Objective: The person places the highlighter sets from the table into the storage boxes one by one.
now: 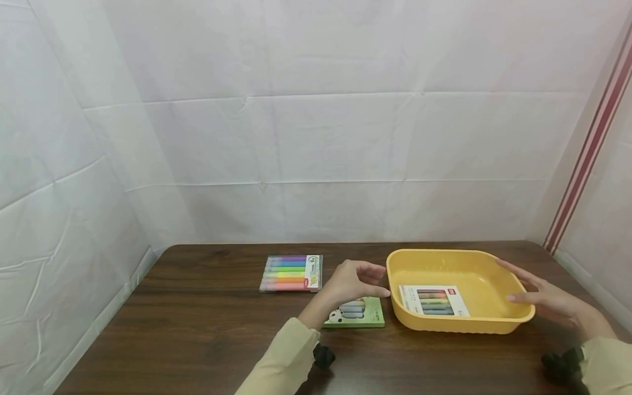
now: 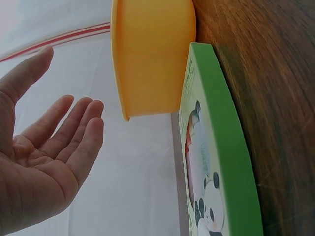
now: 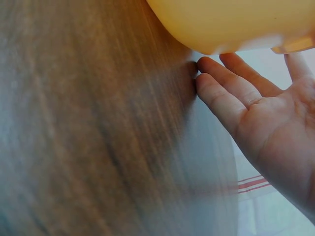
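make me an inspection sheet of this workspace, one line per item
Surface: dark wood table
Job's things: yellow tub with a white pack in its left part; green box left of the tub; pen pack farther back and left
Clutter: nothing seen
Hands: left hand near the tub's left end, fingers relaxed, holding nothing; right hand at the tub's right end, thumb over the rim, firmness of contact unclear
Cables: nothing seen
Surroundings: white sheet behind the table; red stripe at right
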Demonstrator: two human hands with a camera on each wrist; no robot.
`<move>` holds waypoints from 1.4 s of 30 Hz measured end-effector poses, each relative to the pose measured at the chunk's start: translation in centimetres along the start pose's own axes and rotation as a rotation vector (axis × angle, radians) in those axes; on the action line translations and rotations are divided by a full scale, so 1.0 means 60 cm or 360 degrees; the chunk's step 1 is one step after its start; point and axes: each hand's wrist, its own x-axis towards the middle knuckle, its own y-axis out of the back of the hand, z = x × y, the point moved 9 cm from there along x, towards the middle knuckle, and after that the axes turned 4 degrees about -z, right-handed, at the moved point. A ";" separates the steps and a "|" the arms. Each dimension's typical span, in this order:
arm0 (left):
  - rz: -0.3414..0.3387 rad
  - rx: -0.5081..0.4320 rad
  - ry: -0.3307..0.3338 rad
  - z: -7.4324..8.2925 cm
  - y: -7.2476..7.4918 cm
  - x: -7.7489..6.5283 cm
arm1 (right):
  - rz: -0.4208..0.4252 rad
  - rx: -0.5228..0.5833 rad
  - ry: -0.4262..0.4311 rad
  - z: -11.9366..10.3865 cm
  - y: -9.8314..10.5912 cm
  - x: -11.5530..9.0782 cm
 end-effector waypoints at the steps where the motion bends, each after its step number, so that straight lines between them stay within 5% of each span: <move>1: 0.0002 0.0003 0.0005 -0.001 0.001 -0.001 | -0.0005 0.0004 0.0005 0.000 -0.001 0.000; 42: 0.0030 -0.0009 0.0051 -0.047 0.044 -0.019 | -0.0019 -0.0026 -0.0065 0.000 0.002 0.001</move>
